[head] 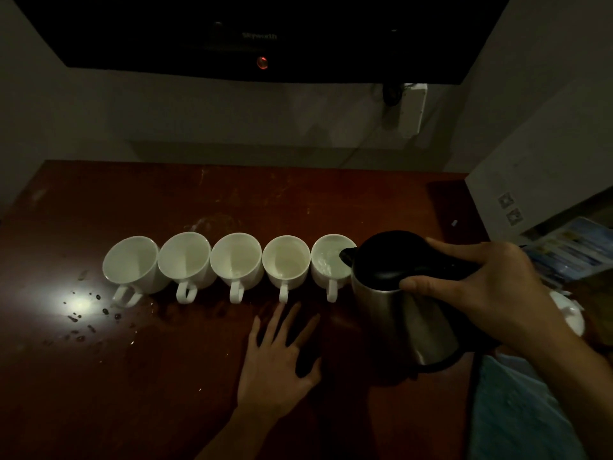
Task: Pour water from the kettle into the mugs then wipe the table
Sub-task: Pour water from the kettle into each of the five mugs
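R hand (491, 293) grips kettle (398, 307), tilted over mug (328, 263).

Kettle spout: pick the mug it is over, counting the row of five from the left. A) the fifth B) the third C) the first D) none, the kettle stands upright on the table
A: the right hand tilts the kettle so its spout hangs over the fifth mug, where water ripples.

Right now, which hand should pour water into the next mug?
The right hand: it already grips the kettle, spout tipped over the end mug. The left hand rests flat on the table.
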{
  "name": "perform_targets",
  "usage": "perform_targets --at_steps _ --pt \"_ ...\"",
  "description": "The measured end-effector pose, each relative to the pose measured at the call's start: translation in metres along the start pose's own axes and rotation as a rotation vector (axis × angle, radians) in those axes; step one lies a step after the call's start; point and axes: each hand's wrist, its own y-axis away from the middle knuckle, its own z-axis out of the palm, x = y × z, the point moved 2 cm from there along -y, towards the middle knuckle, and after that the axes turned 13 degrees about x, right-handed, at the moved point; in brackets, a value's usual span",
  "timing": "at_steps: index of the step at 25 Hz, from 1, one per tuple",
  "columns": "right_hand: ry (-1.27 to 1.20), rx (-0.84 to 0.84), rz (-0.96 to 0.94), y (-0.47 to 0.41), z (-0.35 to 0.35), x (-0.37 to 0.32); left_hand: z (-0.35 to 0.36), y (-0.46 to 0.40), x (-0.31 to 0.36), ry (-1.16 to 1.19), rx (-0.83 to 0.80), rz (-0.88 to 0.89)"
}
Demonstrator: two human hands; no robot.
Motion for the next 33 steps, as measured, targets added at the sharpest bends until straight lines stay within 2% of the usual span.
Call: perform_targets --at_steps 14,24,31,33 --pt "-0.013 0.033 -0.007 0.004 -0.001 0.005 0.001 0.001 -0.001 -0.012 0.001 0.006" --pt "-0.163 0.199 0.043 0.051 0.0 0.019 0.001 0.0 -0.002 -0.003 0.019 0.013" --pt "-0.333 0.341 0.058 0.092 0.02 0.001 0.0 0.004 -0.007 0.049 0.019 0.049" --pt "-0.333 0.389 0.055 0.104 0.025 -0.009 -0.002 0.003 -0.006 0.05 -0.024 0.051"
